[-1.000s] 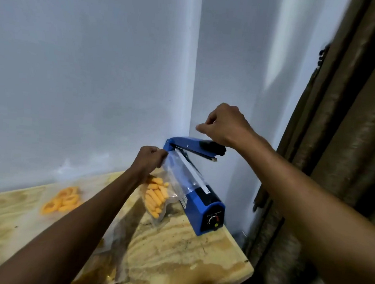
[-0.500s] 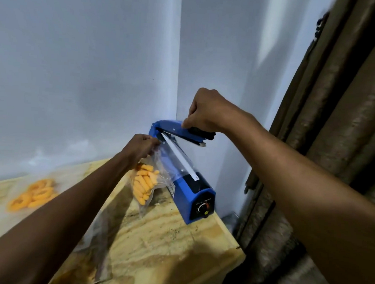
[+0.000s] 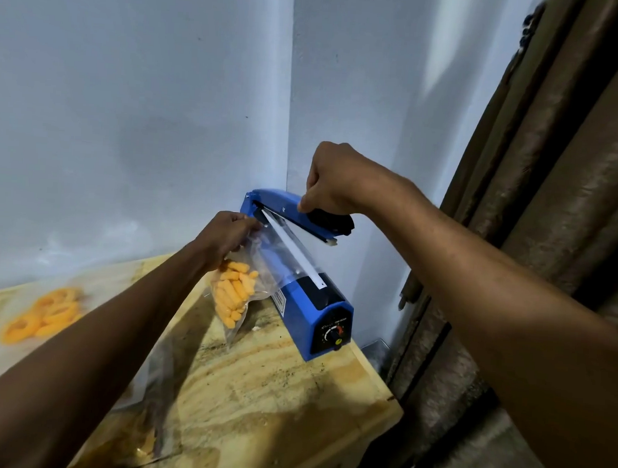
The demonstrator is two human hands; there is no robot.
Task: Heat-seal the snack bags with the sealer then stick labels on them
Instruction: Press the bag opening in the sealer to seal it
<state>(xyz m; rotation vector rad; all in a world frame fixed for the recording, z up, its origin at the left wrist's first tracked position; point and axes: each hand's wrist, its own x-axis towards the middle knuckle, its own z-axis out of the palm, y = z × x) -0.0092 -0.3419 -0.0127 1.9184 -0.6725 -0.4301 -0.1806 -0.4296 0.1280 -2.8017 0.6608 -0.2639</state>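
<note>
A blue heat sealer point(image 3: 308, 306) stands at the right end of the wooden table point(image 3: 273, 387), its arm raised. My right hand point(image 3: 334, 183) grips the black handle of that arm from above. My left hand point(image 3: 226, 236) pinches the top of a clear snack bag point(image 3: 241, 287) of orange puffs. The bag's open end lies across the sealer's white strip, and its filled end hangs down to the table on the left side of the sealer.
Another clear bag of orange ring snacks point(image 3: 42, 315) lies at the table's left. A further clear bag point(image 3: 136, 436) lies under my left forearm near the front edge. White walls meet in a corner behind the sealer. A brown curtain point(image 3: 541, 197) hangs on the right.
My right hand has closed on the sealer's handle and the arm stays raised. My left hand keeps the bag's top on the strip.
</note>
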